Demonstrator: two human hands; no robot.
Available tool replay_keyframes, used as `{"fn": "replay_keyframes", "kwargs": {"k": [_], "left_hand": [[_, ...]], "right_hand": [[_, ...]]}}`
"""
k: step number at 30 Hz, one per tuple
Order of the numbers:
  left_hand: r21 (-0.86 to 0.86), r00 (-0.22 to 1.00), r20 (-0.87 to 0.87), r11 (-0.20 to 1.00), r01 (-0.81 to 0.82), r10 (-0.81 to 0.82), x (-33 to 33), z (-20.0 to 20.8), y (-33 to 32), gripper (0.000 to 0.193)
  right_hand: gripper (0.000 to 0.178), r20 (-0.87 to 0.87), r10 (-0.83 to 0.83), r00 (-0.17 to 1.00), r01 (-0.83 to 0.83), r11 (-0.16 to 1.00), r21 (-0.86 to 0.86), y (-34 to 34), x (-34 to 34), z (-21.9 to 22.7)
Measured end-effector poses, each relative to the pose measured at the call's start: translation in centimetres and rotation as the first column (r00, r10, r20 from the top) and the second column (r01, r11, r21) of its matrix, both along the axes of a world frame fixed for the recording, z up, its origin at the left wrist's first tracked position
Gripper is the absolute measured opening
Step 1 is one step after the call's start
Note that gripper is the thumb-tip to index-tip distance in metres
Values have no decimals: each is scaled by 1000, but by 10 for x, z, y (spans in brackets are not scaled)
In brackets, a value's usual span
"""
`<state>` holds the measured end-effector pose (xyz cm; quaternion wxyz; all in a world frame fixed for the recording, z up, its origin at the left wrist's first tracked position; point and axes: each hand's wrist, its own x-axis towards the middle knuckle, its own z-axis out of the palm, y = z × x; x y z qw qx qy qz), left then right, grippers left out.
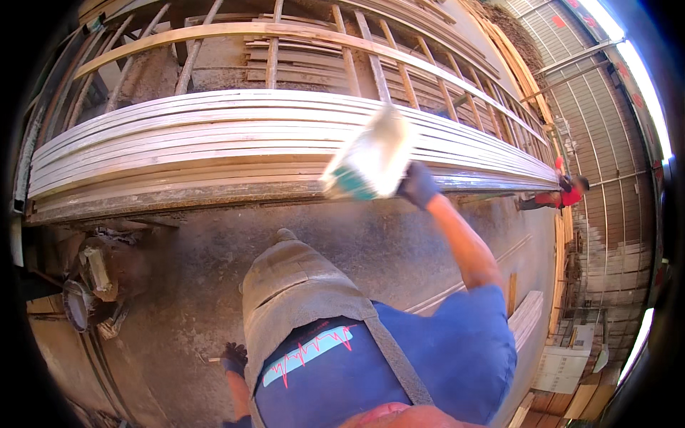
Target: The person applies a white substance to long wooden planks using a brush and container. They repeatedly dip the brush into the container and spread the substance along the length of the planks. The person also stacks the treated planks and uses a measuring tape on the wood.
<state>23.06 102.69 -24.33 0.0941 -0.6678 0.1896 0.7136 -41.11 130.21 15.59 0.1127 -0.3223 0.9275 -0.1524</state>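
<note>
My right hand (419,185), in a dark glove, is closed on the lower right side of a white and green object (372,155). Motion smears this object, so its kind is hard to make out. It is over the front rows of long, whitish boards (214,128) laid side by side on a rack. Low beside my apron, my left hand (234,358) wears a dark glove too. Its fingers are curled, and the end of a thin, light-coloured stick (212,359) pokes out to the left of them.
Behind the boards, a rack of crossbars (273,50) carries one long plank (235,30). A cluttered bin (100,274) stands on the floor at left. Far right, a person in red (567,194) is at the boards' end. Several planks (526,317) lie at my right.
</note>
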Motion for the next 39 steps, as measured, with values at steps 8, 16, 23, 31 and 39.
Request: {"fn": "replay_keyframes", "kwargs": {"k": [8,16,23,31,39], "left_hand": [[3,969,-240,998,-58,57,-70,-8,-54,35],[-8,990,122,997,75,-73,-104,74,15,32],[-77,942,16,940,-333,335,-86,85,48,36],[-52,881,34,881,-471,473,11,42,60,40],[-58,710,-26,708,-703,703,97,24,-15,35]], "right_hand": [[33,-454,-285,844,460,820,342,212,-185,-11],[29,132,-194,972,220,951,-216,78,-149,-52],[25,-343,618,707,-642,765,53,-211,-137,-48],[38,-254,577,776,-618,775,-130,-618,2,-66],[46,-215,710,671,-742,643,-193,-665,71,-50]]}}
